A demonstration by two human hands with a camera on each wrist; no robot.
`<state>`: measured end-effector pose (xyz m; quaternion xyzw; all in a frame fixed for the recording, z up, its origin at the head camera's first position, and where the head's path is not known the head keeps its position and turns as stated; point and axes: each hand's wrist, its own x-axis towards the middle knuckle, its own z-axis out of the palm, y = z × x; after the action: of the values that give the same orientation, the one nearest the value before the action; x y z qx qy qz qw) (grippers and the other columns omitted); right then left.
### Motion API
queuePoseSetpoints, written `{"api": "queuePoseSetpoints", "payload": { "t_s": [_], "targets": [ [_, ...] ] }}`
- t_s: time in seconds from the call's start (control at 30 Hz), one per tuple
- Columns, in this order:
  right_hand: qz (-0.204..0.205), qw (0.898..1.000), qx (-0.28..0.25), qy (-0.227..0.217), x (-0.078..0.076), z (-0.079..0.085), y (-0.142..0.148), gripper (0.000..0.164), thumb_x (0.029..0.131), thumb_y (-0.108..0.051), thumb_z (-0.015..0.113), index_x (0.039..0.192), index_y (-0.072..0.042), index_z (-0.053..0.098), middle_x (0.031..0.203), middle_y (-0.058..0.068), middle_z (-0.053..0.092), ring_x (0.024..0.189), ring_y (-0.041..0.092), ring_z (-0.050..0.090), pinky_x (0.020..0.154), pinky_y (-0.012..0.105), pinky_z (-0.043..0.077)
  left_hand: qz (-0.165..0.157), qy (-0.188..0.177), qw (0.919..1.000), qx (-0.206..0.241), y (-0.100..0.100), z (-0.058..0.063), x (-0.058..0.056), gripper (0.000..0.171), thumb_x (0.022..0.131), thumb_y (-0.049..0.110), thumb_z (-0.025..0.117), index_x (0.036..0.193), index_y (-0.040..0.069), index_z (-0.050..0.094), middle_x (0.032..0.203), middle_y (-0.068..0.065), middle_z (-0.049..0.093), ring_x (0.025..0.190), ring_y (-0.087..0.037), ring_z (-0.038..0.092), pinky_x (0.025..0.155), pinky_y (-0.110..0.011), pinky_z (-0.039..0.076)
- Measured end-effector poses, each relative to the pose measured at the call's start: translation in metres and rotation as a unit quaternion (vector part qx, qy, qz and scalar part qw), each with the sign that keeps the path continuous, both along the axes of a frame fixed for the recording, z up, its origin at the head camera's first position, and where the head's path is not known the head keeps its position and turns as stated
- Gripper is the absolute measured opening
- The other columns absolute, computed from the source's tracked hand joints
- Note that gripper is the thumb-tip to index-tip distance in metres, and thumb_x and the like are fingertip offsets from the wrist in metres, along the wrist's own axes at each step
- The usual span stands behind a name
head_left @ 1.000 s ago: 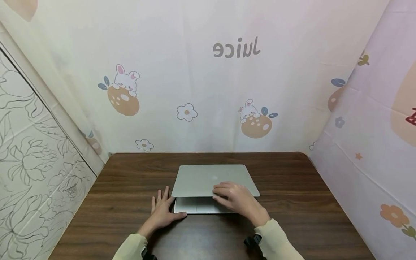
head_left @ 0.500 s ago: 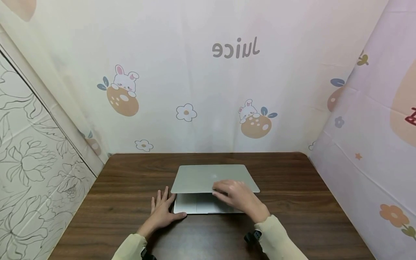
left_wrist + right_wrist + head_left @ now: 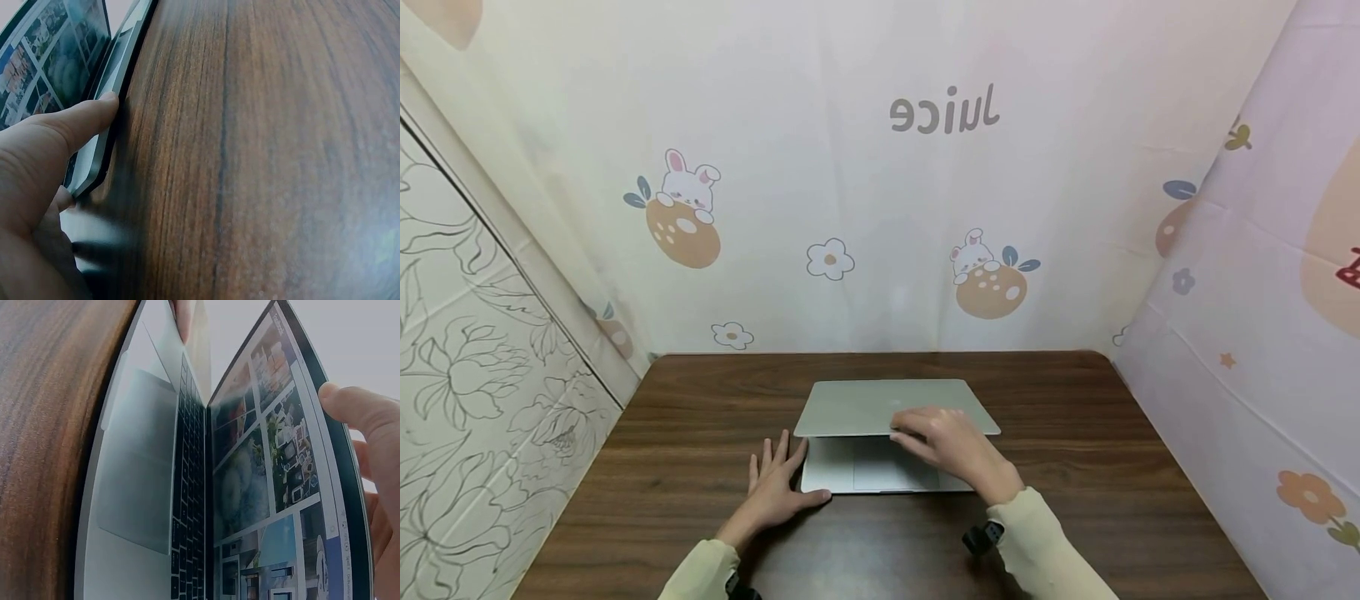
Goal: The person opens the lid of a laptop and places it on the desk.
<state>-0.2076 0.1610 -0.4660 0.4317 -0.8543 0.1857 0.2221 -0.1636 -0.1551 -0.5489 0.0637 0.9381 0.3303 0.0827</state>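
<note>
A silver laptop (image 3: 880,407) lies on the wooden table with its lid partly raised. In the right wrist view its keyboard (image 3: 190,506) and lit screen (image 3: 256,462) full of photo tiles face each other at a narrow angle. My right hand (image 3: 951,446) grips the front edge of the lid, thumb on the screen side and fingers behind. At the front left corner of the base, my left hand (image 3: 775,487) rests with fingers spread on the table along the side. Its thumb (image 3: 84,119) touches the base's front edge.
The brown wooden table (image 3: 700,433) extends on all sides of the laptop. Behind it hangs a pale printed curtain (image 3: 880,183), with more patterned fabric at left and right. Black straps circle both wrists.
The lid's front edge has risen, lifted by my right hand, and more of the keyboard base shows. My left hand has stayed at the corner.
</note>
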Motion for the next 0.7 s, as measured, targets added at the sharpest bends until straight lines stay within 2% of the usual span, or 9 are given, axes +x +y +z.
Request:
{"api": "queuePoseSetpoints", "payload": {
  "t_s": [0.7],
  "targets": [
    [0.009,1.0,-0.006,0.001,-0.014,0.011,0.001,0.009,0.095,-0.021,0.075,0.103,-0.017,0.078,0.091,-0.01,0.077,0.073,0.001,0.069,0.064,0.024,0.058,-0.007,-0.004,1.0,-0.001,-0.002,-0.001,-0.001,0.106,0.082,0.059,0.08,0.163,0.013,0.03,0.172,-0.024,0.005,0.156,-0.052,-0.011,0.119,-0.07,-0.012]
  ]
}}
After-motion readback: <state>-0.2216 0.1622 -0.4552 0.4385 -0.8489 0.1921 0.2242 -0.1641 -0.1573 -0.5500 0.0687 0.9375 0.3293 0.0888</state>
